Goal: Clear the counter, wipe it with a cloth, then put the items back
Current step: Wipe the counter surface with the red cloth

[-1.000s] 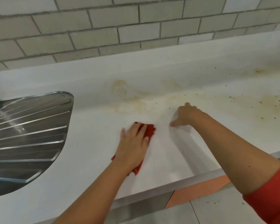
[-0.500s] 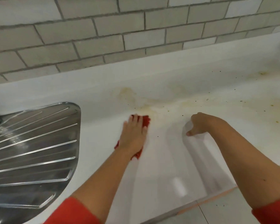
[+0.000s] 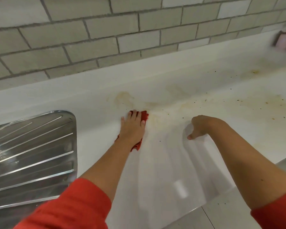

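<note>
My left hand [image 3: 133, 128] lies flat, fingers straight, pressing a red cloth [image 3: 144, 115] onto the white counter [image 3: 163, 162], close to where it meets the upstand. Only the cloth's far corner and a strip near my wrist show from under the hand. Yellowish stains [image 3: 155, 119] lie just right of the cloth, with more along the back. My right hand [image 3: 198, 127] rests on the counter to the right, fingers curled under, thumb pointing down-left, holding nothing.
A steel draining board [image 3: 31, 154] fills the left side. A grey brick-tile wall [image 3: 122, 30] rises behind the white upstand. Dark crumbs and stains [image 3: 271, 103] spread over the right of the counter. A blurred pinkish object [image 3: 285, 39] sits at the far right. The counter's front edge [image 3: 196, 207] runs lower right.
My left hand has pushed the cloth away from me toward the back of the counter and the stains. My right hand has drawn back slightly toward me.
</note>
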`<action>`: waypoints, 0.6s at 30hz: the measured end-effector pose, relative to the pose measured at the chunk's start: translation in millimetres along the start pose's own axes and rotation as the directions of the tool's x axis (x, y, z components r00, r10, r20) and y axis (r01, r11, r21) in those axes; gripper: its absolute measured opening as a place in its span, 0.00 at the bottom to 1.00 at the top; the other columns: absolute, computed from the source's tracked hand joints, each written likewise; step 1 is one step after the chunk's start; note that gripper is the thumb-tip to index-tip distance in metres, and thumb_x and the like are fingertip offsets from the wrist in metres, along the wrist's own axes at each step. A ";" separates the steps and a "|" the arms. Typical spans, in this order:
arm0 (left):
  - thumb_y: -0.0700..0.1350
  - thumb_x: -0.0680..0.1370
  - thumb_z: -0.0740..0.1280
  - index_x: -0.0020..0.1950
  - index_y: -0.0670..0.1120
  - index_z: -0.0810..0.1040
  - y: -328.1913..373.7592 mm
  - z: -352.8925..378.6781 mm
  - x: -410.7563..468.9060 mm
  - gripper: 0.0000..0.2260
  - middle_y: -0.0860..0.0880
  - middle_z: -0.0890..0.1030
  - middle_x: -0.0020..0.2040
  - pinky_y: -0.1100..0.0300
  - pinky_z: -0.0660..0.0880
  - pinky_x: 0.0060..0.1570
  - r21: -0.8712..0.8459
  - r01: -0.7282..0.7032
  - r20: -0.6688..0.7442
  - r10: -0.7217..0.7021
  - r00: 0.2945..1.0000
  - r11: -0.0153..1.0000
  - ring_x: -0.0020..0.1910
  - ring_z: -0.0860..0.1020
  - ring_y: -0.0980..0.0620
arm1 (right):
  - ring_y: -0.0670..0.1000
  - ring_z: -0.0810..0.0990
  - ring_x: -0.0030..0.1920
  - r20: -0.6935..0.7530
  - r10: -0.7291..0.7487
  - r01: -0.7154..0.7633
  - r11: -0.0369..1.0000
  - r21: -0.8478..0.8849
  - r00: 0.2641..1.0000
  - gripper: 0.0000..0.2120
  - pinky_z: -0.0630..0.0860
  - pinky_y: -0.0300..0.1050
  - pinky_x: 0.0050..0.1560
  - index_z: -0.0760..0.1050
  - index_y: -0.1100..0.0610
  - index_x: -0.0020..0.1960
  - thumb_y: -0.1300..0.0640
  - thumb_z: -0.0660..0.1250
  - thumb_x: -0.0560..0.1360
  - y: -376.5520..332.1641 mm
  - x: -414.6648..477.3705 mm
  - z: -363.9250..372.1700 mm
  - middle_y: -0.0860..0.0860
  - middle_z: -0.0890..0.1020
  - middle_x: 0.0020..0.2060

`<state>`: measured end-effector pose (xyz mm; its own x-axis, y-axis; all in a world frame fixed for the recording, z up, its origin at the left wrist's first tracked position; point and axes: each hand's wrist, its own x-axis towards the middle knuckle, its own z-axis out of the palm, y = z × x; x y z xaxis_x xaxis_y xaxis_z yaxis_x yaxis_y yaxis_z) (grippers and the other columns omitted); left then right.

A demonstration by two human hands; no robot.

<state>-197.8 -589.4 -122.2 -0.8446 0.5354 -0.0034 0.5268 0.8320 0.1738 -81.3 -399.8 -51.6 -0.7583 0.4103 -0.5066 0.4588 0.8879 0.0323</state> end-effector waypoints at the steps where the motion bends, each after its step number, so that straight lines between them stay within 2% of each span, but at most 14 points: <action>1: 0.49 0.83 0.45 0.77 0.45 0.50 15.8 3.3 -14.2 0.23 0.48 0.50 0.78 0.46 0.45 0.74 -0.018 -0.074 0.025 0.074 0.997 0.997 0.77 0.47 0.49 | 0.54 0.75 0.50 -0.002 -0.003 0.003 1.000 0.002 1.000 0.25 0.67 0.41 0.46 0.72 0.64 0.62 0.46 0.68 0.74 0.4 0.0 0.0 0.56 0.78 0.57; 4: 0.50 0.83 0.45 0.77 0.49 0.48 34.3 4.0 -66.0 0.23 0.52 0.45 0.78 0.51 0.38 0.73 -0.043 -0.231 0.077 0.234 0.969 0.972 0.77 0.42 0.54 | 0.53 0.71 0.46 -0.003 -0.007 0.007 1.000 0.000 1.000 0.26 0.67 0.41 0.46 0.72 0.64 0.61 0.45 0.68 0.73 2.8 1.0 0.8 0.56 0.77 0.49; 6: 0.50 0.83 0.45 0.77 0.50 0.47 19.7 2.3 -82.0 0.22 0.54 0.45 0.78 0.51 0.37 0.73 -0.055 -0.257 0.062 0.260 0.964 0.965 0.77 0.42 0.56 | 0.53 0.71 0.46 -0.008 -0.019 0.019 1.000 0.000 1.000 0.25 0.67 0.41 0.46 0.73 0.64 0.61 0.45 0.68 0.73 4.2 2.4 1.3 0.54 0.74 0.46; 7: 0.50 0.83 0.45 0.77 0.50 0.48 7.6 0.2 -78.5 0.22 0.53 0.46 0.78 0.50 0.38 0.73 -0.047 -0.225 0.044 0.227 0.973 0.973 0.77 0.43 0.56 | 0.53 0.72 0.46 -0.007 -0.024 0.024 1.000 0.003 1.000 0.25 0.67 0.41 0.46 0.73 0.64 0.61 0.45 0.68 0.73 4.5 2.4 1.5 0.54 0.75 0.46; 9: 0.49 0.83 0.45 0.77 0.47 0.50 -15.7 -3.8 -52.6 0.22 0.51 0.49 0.78 0.47 0.42 0.73 -0.021 -0.072 0.008 0.072 0.997 0.997 0.77 0.46 0.54 | 0.55 0.75 0.50 -0.002 -0.030 0.030 1.000 0.004 1.000 0.26 0.68 0.42 0.47 0.72 0.63 0.62 0.45 0.68 0.73 4.6 1.5 1.9 0.56 0.78 0.52; 11: 0.49 0.83 0.46 0.76 0.44 0.53 -28.2 -7.9 -18.0 0.22 0.46 0.52 0.78 0.43 0.47 0.73 0.019 0.096 -0.024 -0.096 0.995 0.995 0.77 0.49 0.49 | 0.56 0.76 0.57 -0.005 -0.036 0.036 0.999 0.005 0.999 0.26 0.71 0.44 0.51 0.71 0.63 0.63 0.45 0.68 0.74 5.1 1.7 1.8 0.57 0.78 0.58; 13: 0.50 0.82 0.46 0.76 0.42 0.54 -16.6 -6.2 7.0 0.23 0.43 0.55 0.77 0.42 0.49 0.73 0.049 0.172 -0.041 -0.170 0.985 0.984 0.76 0.52 0.45 | 0.56 0.76 0.58 -0.005 -0.045 0.045 0.999 -0.005 0.999 0.26 0.71 0.45 0.53 0.71 0.64 0.63 0.45 0.68 0.74 4.8 1.8 1.2 0.57 0.77 0.59; 15: 0.51 0.82 0.46 0.76 0.42 0.54 19.1 2.8 9.9 0.24 0.43 0.55 0.77 0.43 0.49 0.73 0.019 0.125 -0.025 -0.125 0.992 0.992 0.76 0.53 0.45 | 0.56 0.76 0.53 -0.001 -0.049 0.049 0.999 -0.015 0.999 0.26 0.70 0.44 0.49 0.72 0.64 0.62 0.45 0.68 0.73 4.2 2.9 0.6 0.57 0.78 0.56; 18: 0.52 0.82 0.45 0.77 0.45 0.51 83.6 16.1 -32.8 0.24 0.46 0.50 0.78 0.46 0.43 0.73 -0.046 -0.125 0.019 0.126 0.992 0.991 0.77 0.48 0.48 | 0.54 0.73 0.47 -0.005 -0.057 0.057 0.998 -0.039 0.998 0.25 0.67 0.42 0.46 0.72 0.64 0.60 0.45 0.68 0.73 3.3 2.5 -1.0 0.55 0.74 0.46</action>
<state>-124.5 -535.0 -123.5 -0.7695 0.6386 0.0002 0.6233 0.7510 0.2180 -82.1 -395.6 -52.0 -0.7855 0.3600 -0.5034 0.3965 0.9173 0.0373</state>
